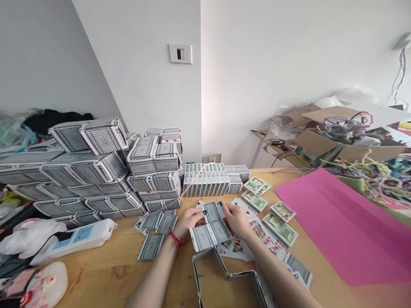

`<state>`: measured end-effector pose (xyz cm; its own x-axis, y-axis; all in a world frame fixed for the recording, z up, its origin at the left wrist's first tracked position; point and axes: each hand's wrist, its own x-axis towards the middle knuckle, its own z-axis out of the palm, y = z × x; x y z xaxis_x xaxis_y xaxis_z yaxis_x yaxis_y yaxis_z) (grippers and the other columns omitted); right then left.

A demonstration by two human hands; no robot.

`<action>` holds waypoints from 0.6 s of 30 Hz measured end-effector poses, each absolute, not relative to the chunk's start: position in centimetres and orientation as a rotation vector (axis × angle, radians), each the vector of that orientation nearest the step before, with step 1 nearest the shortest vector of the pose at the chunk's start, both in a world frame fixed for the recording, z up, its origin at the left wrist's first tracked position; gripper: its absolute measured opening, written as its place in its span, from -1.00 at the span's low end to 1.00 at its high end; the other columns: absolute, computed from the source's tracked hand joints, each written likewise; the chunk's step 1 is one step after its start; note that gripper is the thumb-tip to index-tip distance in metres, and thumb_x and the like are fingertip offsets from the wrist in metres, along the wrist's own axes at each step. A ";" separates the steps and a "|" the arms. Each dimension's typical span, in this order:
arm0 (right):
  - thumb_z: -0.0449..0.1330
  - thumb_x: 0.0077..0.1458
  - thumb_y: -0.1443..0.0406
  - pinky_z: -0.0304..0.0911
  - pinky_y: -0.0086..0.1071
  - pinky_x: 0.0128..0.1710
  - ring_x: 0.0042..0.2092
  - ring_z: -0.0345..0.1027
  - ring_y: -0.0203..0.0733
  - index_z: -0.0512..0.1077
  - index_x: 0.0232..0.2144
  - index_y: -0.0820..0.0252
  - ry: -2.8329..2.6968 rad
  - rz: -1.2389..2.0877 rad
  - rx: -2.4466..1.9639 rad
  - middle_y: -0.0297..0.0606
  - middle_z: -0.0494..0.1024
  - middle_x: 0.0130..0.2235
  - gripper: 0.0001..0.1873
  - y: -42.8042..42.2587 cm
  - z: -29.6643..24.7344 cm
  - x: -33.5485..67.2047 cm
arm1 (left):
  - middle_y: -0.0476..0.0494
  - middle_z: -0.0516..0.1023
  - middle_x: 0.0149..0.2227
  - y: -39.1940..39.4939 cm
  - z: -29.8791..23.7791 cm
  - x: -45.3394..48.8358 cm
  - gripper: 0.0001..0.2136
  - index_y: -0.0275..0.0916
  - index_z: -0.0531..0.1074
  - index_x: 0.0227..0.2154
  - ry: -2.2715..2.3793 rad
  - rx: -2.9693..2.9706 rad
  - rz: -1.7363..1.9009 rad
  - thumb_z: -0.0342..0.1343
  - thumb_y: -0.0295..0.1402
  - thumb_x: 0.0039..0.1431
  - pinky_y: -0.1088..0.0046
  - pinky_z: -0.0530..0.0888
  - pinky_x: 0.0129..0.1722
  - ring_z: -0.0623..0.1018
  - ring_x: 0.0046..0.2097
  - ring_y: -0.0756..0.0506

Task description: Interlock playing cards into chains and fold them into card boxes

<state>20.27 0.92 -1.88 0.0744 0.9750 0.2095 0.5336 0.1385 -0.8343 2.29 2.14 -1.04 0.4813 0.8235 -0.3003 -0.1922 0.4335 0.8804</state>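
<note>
Both my hands meet over the middle of the wooden table [122, 273]. My left hand [189, 222], with a red string at the wrist, and my right hand [236, 219] pinch a panel of joined playing cards [212, 229], green patterned backs up, from its two sides. Under it lie face-up cards [237, 248]. Just in front of me stands a bent strip of joined cards [224, 273] set on edge. Loose back-up cards [154, 235] lie left of my left hand.
A wall of stacked card blocks [96, 175] fills the back left, with a row of decks [207, 179] behind my hands. Small card stacks [279, 222] lie at right beside pink paper [340, 226]. A white power strip [73, 237] lies at left. Cardboard boxes of yarn [346, 137] stand far right.
</note>
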 end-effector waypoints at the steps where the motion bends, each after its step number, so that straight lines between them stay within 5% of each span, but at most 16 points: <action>1: -0.12 0.12 0.05 -0.09 -0.46 -0.60 -0.64 0.02 -0.36 0.10 -0.76 0.18 -1.648 0.598 -1.522 -0.41 0.14 -0.74 -0.49 0.9 -1.8 20.3 | -0.18 0.60 -0.43 2.2 -1.0 2.3 -0.71 -0.34 0.52 -0.41 0.836 0.912 0.725 0.21 -0.19 -0.11 0.46 0.42 -0.41 0.57 -0.36 -0.14; 6: -0.19 0.19 0.16 0.01 -0.44 -0.51 -0.56 0.22 -0.28 0.25 -0.69 0.19 -1.957 0.381 -1.632 -0.29 0.38 -0.63 -0.51 0.4 -1.1 19.8 | -0.09 0.59 -0.49 2.2 -1.0 2.5 -0.76 -0.30 0.52 -0.47 0.890 0.976 0.703 0.19 -0.20 -0.10 0.48 0.41 -0.42 0.57 -0.41 -0.10; 12: -0.11 0.15 0.26 0.08 -0.41 -0.43 -0.38 0.38 -0.14 0.40 -0.26 0.22 -2.054 0.344 -1.701 -0.14 0.54 -0.41 -0.68 -0.4 -0.2 18.5 | -0.08 0.59 -0.50 2.0 -1.0 2.6 -0.78 -0.27 0.52 -0.48 0.905 0.995 0.694 0.17 -0.20 -0.08 0.49 0.41 -0.42 0.56 -0.43 -0.08; 15: -0.06 0.11 0.21 0.04 -0.42 -0.51 -0.50 0.30 -0.20 0.39 -0.48 0.22 -1.761 0.712 -1.633 -0.25 0.45 -0.57 -0.70 0.0 0.2 19.0 | -0.10 0.60 -0.49 2.1 -1.1 2.5 -0.79 -0.28 0.52 -0.47 0.907 0.966 0.725 0.18 -0.21 -0.08 0.49 0.41 -0.44 0.56 -0.44 -0.08; 18: -0.14 0.13 0.12 -0.09 -0.44 -0.66 -0.70 0.01 -0.36 0.23 -0.69 0.19 -1.463 1.087 -1.543 -0.40 0.21 -0.74 -0.55 0.8 0.3 20.6 | -0.12 0.60 -0.47 2.2 -1.1 2.2 -0.79 -0.28 0.52 -0.42 0.894 0.917 0.758 0.19 -0.24 -0.08 0.52 0.40 -0.47 0.57 -0.44 -0.07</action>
<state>20.58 0.77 0.31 -0.0074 0.9959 -0.0897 0.3734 -0.0805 -0.9242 2.21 2.15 -1.11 0.4312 0.8472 -0.3103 -0.1681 0.4134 0.8949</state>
